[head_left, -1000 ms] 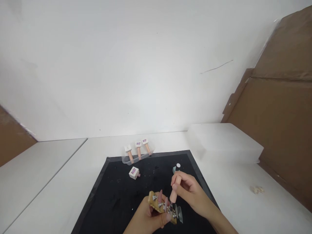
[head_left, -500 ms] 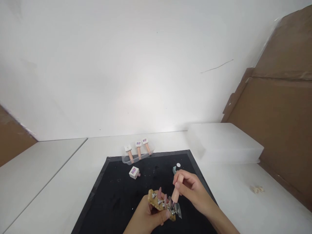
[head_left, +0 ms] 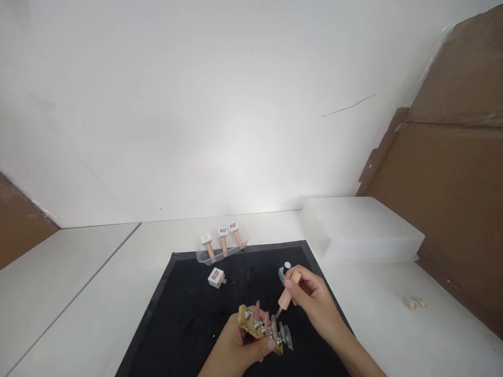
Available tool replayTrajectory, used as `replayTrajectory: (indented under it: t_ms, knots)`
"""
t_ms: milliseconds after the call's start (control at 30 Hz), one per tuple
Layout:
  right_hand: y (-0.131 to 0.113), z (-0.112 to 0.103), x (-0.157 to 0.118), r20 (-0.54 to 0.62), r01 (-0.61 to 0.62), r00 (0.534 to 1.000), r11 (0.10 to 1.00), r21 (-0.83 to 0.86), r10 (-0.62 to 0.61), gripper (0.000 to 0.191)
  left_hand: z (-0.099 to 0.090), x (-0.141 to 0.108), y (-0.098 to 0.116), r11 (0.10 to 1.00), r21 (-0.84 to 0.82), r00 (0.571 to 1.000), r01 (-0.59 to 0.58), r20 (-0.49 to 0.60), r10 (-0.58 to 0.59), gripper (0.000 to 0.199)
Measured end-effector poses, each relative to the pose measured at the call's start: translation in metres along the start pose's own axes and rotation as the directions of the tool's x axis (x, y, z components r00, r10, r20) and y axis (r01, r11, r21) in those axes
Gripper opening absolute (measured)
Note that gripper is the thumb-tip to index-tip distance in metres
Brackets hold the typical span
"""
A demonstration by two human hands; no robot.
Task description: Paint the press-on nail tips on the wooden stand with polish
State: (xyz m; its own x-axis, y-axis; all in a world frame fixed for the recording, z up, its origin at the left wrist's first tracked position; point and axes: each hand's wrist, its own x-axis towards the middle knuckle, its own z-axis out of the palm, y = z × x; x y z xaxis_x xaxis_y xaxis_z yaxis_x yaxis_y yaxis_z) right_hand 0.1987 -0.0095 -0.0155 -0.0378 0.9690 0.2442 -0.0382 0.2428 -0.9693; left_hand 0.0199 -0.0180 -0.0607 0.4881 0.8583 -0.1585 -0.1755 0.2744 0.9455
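The wooden nail-tip holder (head_left: 260, 329), a tan block with a scalloped edge carrying a row of small metal clips, sits low in the head view above the black mat (head_left: 188, 309). The left hand (head_left: 236, 350) has its fingers clenched around the block from below. About 4 false nail tips (head_left: 267, 320) stand in the clips: slim, glossy, tapered pieces, some pink, and 1 at the right end looks clear. The right hand (head_left: 310, 299) grasps a peach-coloured polish brush cap (head_left: 285, 296) between thumb and fingertips, tilted so that the thin brush end points down at the tips; whether the bristles touch a tip cannot be told. In my judgement the step in hand is coating the clipped tips, and the next move calls for a steady block and a light, straight stroke along 1 tip without touching its neighbours. Just behind the right hand stands the open teal polish bottle (head_left: 282, 273). Farther back on the mat lies a white, square-bodied polish bottle (head_left: 216, 277) on its side, and 3 similar bottles with peach caps rest in a clear plastic tray (head_left: 204, 257) at the mat's far edge. The mat is matt and speckled; the counter (head_left: 78, 293) is smooth white. A frosted plastic box (head_left: 361, 230) sits to the right.
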Motion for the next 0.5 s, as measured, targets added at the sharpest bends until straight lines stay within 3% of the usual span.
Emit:
replayTrajectory:
  t_ms: [233,333,500]
  knots:
    - [-0.0046,-0.0001,-0.0019,0.142,-0.013,0.990,0.999,-0.037,0.018,0.028,0.0006,0.0014,-0.0015,1.000,0.025,1.000,-0.009,0.007,0.009,0.040]
    - [-0.0027,0.0003,-0.0019,0.118,0.006,0.993,0.996,-0.084,0.004,0.028,0.0019,0.0015,-0.0037,1.000,0.001,1.000,-0.009,-0.013,0.009,0.042]
    - [0.0024,0.0008,-0.0018,0.034,0.026,0.999,0.992,-0.123,-0.022,0.030,0.0016,0.0016,-0.0047,1.000,-0.005,0.997,-0.001,0.071,0.001,0.039]
